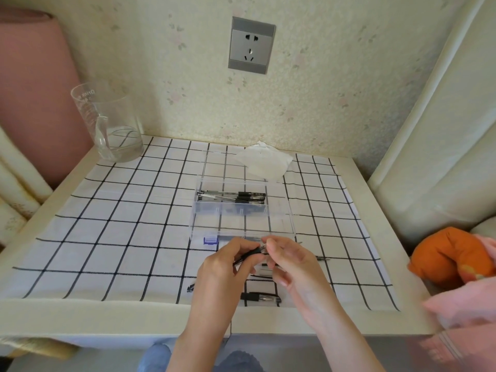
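Above the near part of the checked cloth, my left hand (pixel 222 267) grips the black barrel of a pen (pixel 253 252). My right hand (pixel 288 260) pinches the pen's clear tip end with thumb and fingertips. Just beyond them stands a clear plastic box (pixel 281 224) with its lid open; a few black pens (pixel 232 197) lie in its far part. More pens (pixel 261 296) and loose pen parts (pixel 322 258) lie on the cloth under and beside my hands, partly hidden.
A glass jug (pixel 112 124) with a little water stands at the table's far left corner. A crumpled white tissue (pixel 264 162) lies behind the box. An orange cloth thing (pixel 445 256) and pink fabric (pixel 467 302) sit at the right edge. A wall socket (pixel 251 45) is above.
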Action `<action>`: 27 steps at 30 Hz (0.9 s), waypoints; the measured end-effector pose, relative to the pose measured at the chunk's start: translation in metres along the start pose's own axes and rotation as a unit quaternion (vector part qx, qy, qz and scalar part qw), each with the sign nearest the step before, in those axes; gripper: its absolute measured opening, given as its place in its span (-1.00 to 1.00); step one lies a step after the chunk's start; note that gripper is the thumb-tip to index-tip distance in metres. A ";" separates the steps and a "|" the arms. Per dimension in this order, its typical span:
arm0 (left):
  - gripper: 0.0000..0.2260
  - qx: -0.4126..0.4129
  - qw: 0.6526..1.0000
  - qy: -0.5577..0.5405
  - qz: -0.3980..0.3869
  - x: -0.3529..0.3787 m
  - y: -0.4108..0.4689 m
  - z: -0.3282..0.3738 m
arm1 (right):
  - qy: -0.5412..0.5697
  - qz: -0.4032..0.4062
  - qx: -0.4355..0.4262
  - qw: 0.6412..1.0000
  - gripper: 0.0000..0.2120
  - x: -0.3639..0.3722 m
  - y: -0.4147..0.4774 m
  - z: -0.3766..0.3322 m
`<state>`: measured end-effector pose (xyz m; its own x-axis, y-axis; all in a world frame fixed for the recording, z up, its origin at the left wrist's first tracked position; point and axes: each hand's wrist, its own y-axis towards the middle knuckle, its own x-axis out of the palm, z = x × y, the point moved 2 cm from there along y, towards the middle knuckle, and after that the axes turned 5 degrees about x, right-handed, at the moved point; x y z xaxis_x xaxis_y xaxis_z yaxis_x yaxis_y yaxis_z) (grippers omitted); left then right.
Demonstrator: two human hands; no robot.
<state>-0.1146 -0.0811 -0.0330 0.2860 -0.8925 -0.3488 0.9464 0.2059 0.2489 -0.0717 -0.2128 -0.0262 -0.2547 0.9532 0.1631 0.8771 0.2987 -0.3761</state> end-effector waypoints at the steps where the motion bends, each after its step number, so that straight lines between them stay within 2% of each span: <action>1: -0.91 0.000 1.000 -0.002 -0.001 0.000 0.000 0.000 | -0.013 0.002 -0.002 1.000 -0.74 0.000 0.000 0.000; 12: -0.91 -0.003 1.000 0.011 -0.009 0.001 0.000 -0.001 | -0.002 0.000 -0.017 1.000 -0.75 -0.001 0.001 -0.001; 16: -0.90 0.000 1.000 0.010 -0.009 0.000 0.000 -0.001 | 0.003 -0.016 -0.034 0.999 -0.89 -0.002 0.002 -0.001; 21: -0.86 -0.005 1.000 0.011 -0.004 0.001 0.000 -0.002 | 0.023 -0.013 0.003 1.000 -0.66 -0.004 0.001 0.000; 24: -0.90 -0.005 1.000 0.015 -0.007 0.002 0.000 -0.001 | -0.009 0.001 -0.001 1.000 -0.74 -0.003 0.002 0.001; 27: -0.91 -0.004 1.000 0.021 -0.005 0.002 -0.001 -0.001 | 0.007 0.001 -0.006 1.000 -0.74 -0.003 0.001 0.002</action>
<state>-0.1144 -0.0821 -0.0351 0.2824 -0.8769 -0.3889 0.9504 0.2008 0.2375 -0.0704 -0.2150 -0.0288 -0.2473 0.9529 0.1757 0.8821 0.2964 -0.3661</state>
